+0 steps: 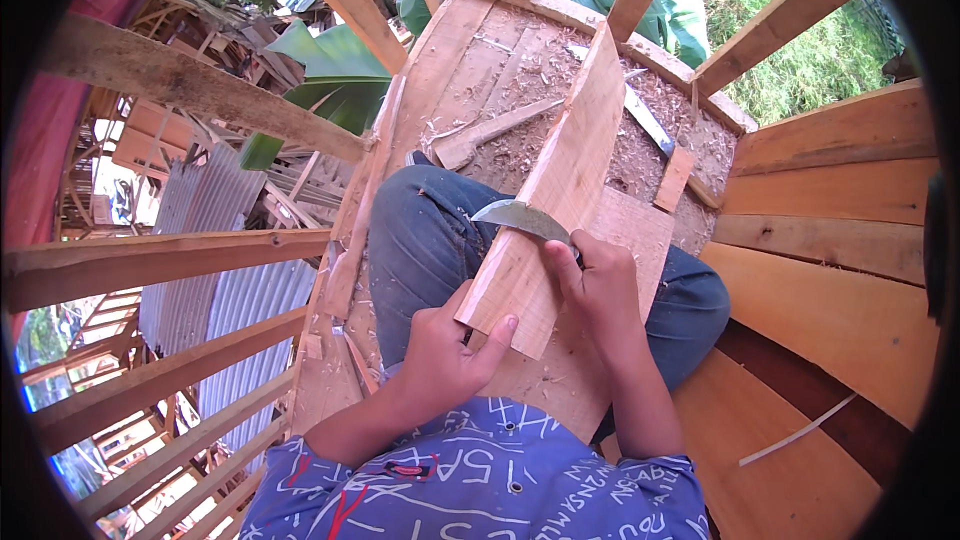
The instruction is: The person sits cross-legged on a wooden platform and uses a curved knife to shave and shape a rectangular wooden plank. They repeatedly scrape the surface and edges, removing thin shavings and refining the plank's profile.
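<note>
A long, pale wooden plank (575, 165) slants up and away from my lap, its near end close to my waist. My left hand (450, 340) grips that near end, thumb on the upper face and fingers round the side. In my right hand (597, 280) is a knife (522, 219) with a broad, curved blade; its handle is mostly hidden by my fingers. The blade lies across the plank, its tip reaching past the left edge. Beneath the plank, another flat board (632, 235) rests by my right knee.
Wood shavings cover the platform floor (520, 50). Beyond the plank lie a handsaw (648, 122), a small wood block (674, 178) and a stick of wood (490, 133). Wooden rails (170, 250) stand at left, a plank wall (830, 225) at right. Corrugated sheets (195, 250) show below.
</note>
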Motion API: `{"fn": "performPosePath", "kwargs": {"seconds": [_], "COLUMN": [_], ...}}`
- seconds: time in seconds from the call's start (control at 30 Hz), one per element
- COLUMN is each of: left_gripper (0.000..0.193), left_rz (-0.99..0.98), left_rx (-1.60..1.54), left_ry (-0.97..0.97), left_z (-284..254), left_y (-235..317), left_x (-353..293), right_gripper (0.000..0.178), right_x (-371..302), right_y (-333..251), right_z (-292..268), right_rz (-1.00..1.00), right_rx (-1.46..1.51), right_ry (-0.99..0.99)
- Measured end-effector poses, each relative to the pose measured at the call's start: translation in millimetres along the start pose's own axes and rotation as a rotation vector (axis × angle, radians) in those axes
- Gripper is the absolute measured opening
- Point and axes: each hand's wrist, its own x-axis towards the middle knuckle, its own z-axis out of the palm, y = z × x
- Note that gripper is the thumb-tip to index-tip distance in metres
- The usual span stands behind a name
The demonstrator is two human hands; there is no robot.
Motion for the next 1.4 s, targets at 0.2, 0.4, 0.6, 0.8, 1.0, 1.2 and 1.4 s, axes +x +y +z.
{"fn": "performPosePath", "kwargs": {"seconds": [0.2,0.4,0.6,0.8,1.0,1.2,1.4], "left_gripper": [0.031,0.029,0.031,0.033,0.035,0.034,0.022], "left_rz": [-0.041,-0.087,-0.042,-0.045,-0.051,-0.042,-0.035], "left_rx": [0.077,-0.039,-0.047,-0.050,-0.075,-0.028,0.174], "left_ry": [-0.080,-0.057,-0.061,-0.086,-0.070,-0.102,-0.157], "left_z": [-0.4,-3.0,0.4,1.9,2.5,-4.8,-15.0], "left_y": [4.5,-2.8,1.4,-4.0,-3.2,12.8,10.1], "left_x": [-15.6,-10.6,-2.5,-1.4,-3.2,-21.6,-12.1], "right_gripper": [0.052,0.050,0.048,0.050,0.052,0.053,0.046], "right_x": [35.5,-1.3,-32.7,-28.4,-20.2,12.1,-36.8], "right_y": [68.4,18.7,-15.2,-5.0,0.2,69.5,16.1], "right_z": [-12.8,-23.7,-14.0,-7.3,-7.9,-38.6,-36.1], "right_rz": [0.283,0.173,0.034,-0.010,-0.003,0.419,0.239], "right_rx": [0.032,0.074,0.058,-0.035,-0.080,-0.168,0.038], "right_ry": [0.214,0.032,-0.112,-0.017,0.017,0.167,0.010]}}
